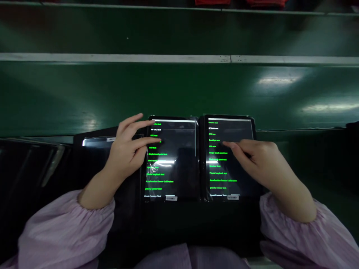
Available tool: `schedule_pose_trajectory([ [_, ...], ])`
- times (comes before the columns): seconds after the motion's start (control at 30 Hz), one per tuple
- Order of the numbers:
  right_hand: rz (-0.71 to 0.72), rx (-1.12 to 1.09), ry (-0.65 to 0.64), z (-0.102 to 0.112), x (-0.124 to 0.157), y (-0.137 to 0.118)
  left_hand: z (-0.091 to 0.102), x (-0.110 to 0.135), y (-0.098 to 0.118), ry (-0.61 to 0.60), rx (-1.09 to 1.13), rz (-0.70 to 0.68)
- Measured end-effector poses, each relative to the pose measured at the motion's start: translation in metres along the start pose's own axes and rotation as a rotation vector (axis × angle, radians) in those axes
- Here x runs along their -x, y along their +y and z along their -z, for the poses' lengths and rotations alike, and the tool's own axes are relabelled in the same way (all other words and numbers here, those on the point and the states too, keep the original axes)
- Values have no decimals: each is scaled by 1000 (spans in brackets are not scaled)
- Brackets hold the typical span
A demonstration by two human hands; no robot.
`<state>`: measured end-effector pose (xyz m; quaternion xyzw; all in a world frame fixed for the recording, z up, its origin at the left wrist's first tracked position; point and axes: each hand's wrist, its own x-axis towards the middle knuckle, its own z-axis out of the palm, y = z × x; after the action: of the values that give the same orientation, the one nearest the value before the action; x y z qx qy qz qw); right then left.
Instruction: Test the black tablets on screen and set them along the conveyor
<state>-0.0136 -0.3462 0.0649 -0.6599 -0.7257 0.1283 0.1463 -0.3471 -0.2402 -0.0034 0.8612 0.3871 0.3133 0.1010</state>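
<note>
Two tablets lie side by side in front of me, each with a lit black screen listing test names, mostly in green. Over the upper left part of the left tablet (179,164) is my left hand (129,145), fingers spread and the index fingertip at the list. My right hand (255,155) is at the right tablet (246,175), its index finger stretched out to the screen near the "Backlight test" line; the other fingers are curled. Whether either fingertip touches the glass I cannot tell. A small barcode label (171,198) sits at the left tablet's lower edge.
Another dark tablet (95,153) with its screen unlit lies left of my left hand. Farther left stands a row of several dark flat panels (28,160). A green work surface (112,89) with a pale metal strip (112,57) runs across behind. Red items (266,3) show at the top.
</note>
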Motion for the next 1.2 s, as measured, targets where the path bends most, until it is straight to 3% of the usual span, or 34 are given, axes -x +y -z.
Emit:
schedule_pose_trajectory([
  [0.13,12,-5,27,-1,1,0,2,0,-2,-13,-21,34],
  [0.33,-44,38,-17,-7,-4,10,2,1,-11,8,-18,-34],
  [0.5,-11,14,95,-3,-5,6,-4,3,-10,-66,-24,-47],
  [0.63,-19,-38,134,7,-2,3,-3,3,-12,-48,-14,-43],
  [0.77,-89,40,243,18,1,20,-5,5,-20,13,-86,188],
  [0.83,-207,124,271,18,6,35,-10,7,-22,19,-148,305],
  [0.93,-382,169,243,9,22,56,-15,6,-15,-36,-215,347],
  [1.07,-416,-129,64,-18,50,57,-10,-3,7,-101,-196,368],
  [1.2,-501,-336,53,-37,67,41,-11,-7,14,-164,-184,623],
])
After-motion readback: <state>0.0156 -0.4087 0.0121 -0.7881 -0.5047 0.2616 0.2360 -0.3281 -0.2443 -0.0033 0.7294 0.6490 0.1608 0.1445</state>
